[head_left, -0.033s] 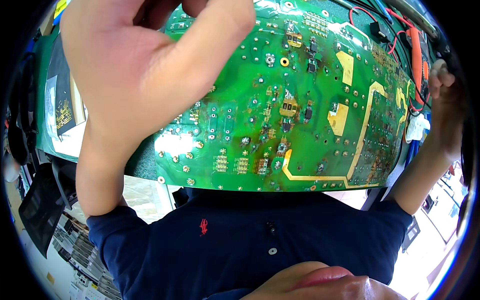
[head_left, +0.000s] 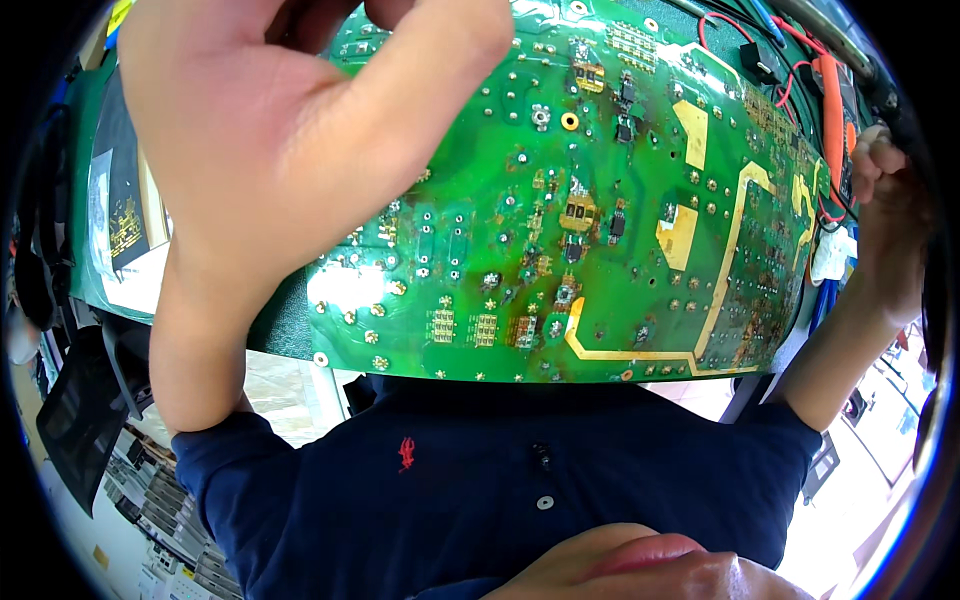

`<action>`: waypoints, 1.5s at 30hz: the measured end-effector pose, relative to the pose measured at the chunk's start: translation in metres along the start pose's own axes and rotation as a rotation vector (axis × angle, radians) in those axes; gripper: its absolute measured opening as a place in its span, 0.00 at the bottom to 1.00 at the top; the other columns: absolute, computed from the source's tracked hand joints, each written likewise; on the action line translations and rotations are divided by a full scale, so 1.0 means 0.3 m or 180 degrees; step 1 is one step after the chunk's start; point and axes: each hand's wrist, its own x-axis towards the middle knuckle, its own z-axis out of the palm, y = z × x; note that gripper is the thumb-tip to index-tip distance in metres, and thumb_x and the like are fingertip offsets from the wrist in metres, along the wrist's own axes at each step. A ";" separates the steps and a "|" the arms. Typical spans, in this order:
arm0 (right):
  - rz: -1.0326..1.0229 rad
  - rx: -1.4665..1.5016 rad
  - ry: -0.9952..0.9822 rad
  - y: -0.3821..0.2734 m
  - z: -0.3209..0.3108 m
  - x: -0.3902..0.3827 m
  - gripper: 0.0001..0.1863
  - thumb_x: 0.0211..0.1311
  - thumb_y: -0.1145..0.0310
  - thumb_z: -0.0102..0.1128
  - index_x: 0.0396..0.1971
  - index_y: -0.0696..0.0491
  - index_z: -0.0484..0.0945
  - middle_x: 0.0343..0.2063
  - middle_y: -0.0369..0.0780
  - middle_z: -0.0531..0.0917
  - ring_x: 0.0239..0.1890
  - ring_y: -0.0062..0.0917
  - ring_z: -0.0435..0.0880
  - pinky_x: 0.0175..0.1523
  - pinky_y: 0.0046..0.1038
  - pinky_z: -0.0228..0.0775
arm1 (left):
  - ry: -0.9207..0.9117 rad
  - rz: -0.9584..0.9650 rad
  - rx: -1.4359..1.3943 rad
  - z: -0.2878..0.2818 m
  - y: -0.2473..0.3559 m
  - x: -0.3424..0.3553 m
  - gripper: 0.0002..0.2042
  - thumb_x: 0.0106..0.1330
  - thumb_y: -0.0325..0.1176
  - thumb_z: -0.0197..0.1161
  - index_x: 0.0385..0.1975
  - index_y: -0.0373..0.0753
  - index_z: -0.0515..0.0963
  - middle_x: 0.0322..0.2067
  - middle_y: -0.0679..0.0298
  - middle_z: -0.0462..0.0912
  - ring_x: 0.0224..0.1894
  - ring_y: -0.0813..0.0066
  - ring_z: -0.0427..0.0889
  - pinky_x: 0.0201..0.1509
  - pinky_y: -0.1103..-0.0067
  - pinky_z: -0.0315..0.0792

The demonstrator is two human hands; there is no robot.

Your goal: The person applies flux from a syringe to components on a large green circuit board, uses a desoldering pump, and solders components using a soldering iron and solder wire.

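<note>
A big green circuit board (head_left: 640, 265) with gold pads, solder joints and small dark chips lies in front of me; brownish stains run along its middle and right side. My left hand (head_left: 290, 130) looms large over the board's left part, close to the camera. Its fingers are curled, with the tips cut off at the upper edge, so whatever they hold is hidden. At the far right, beyond the board's edge, my right hand (head_left: 885, 185) is raised. Its fingers are bent in beside a dark shape at the rim, and what they grip cannot be made out.
Red and black test leads with an orange-red probe handle (head_left: 831, 130) lie behind the board's right end. A dark rod (head_left: 835, 40) crosses the upper right corner. A dark printed sheet (head_left: 122, 190) lies at left on the green mat (head_left: 285, 325). White crumpled material (head_left: 832, 255) sits at right.
My right hand has dropped very slightly at the right edge. My left hand and the board are practically unchanged.
</note>
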 end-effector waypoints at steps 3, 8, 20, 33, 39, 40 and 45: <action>0.0501 0.0223 -0.0028 -0.036 -0.084 -0.094 0.30 0.72 0.49 0.51 0.54 0.65 0.74 0.26 0.33 0.71 0.30 0.20 0.64 0.37 0.21 0.57 | 0.0035 -0.0011 -0.0007 -0.009 0.008 -0.003 0.04 0.64 0.19 0.65 0.35 0.29 0.77 0.28 0.69 0.77 0.27 0.89 0.71 0.32 0.92 0.60; 0.0488 -0.0150 0.0058 0.010 -0.117 -0.204 0.30 0.73 0.53 0.52 0.58 0.67 0.68 0.42 0.42 0.75 0.42 0.25 0.73 0.54 0.26 0.64 | -0.0035 -0.0029 0.0088 -0.003 0.020 -0.001 0.04 0.65 0.19 0.65 0.35 0.30 0.77 0.28 0.70 0.77 0.27 0.89 0.71 0.32 0.92 0.60; -0.0344 -0.1018 -0.0053 0.015 0.031 -0.229 0.26 0.71 0.49 0.53 0.49 0.60 0.74 0.28 0.48 0.79 0.29 0.30 0.78 0.38 0.29 0.69 | -0.0069 0.0015 0.0255 0.002 0.039 -0.010 0.04 0.65 0.19 0.66 0.35 0.30 0.78 0.28 0.70 0.78 0.27 0.89 0.71 0.32 0.92 0.61; -0.0449 -0.0968 -0.0307 -0.006 0.067 -0.230 0.27 0.71 0.45 0.55 0.51 0.56 0.75 0.20 0.41 0.75 0.22 0.23 0.70 0.27 0.24 0.58 | -0.0325 0.0088 0.0135 -0.029 0.039 0.010 0.04 0.65 0.18 0.64 0.36 0.27 0.76 0.28 0.64 0.80 0.27 0.88 0.72 0.32 0.92 0.62; -0.0558 -0.1102 -0.0466 -0.013 0.068 -0.220 0.26 0.72 0.46 0.54 0.53 0.55 0.74 0.17 0.35 0.72 0.20 0.19 0.67 0.25 0.21 0.54 | -0.0151 0.0229 0.1607 -0.072 0.013 -0.041 0.04 0.65 0.18 0.63 0.36 0.27 0.76 0.29 0.63 0.79 0.27 0.87 0.72 0.33 0.91 0.62; -0.0607 -0.1165 -0.0459 -0.009 0.072 -0.219 0.26 0.72 0.46 0.54 0.53 0.55 0.74 0.17 0.35 0.72 0.20 0.19 0.67 0.24 0.21 0.54 | -0.0299 0.0228 0.0860 -0.051 0.019 -0.002 0.04 0.65 0.18 0.63 0.36 0.27 0.76 0.29 0.63 0.79 0.27 0.86 0.72 0.33 0.91 0.62; -0.0672 -0.1276 -0.0599 -0.015 0.075 -0.205 0.26 0.72 0.46 0.53 0.54 0.54 0.74 0.17 0.35 0.72 0.19 0.18 0.67 0.23 0.21 0.54 | -0.0455 0.0108 0.0182 -0.042 0.032 0.021 0.04 0.65 0.18 0.63 0.36 0.27 0.76 0.28 0.63 0.79 0.27 0.86 0.72 0.32 0.91 0.62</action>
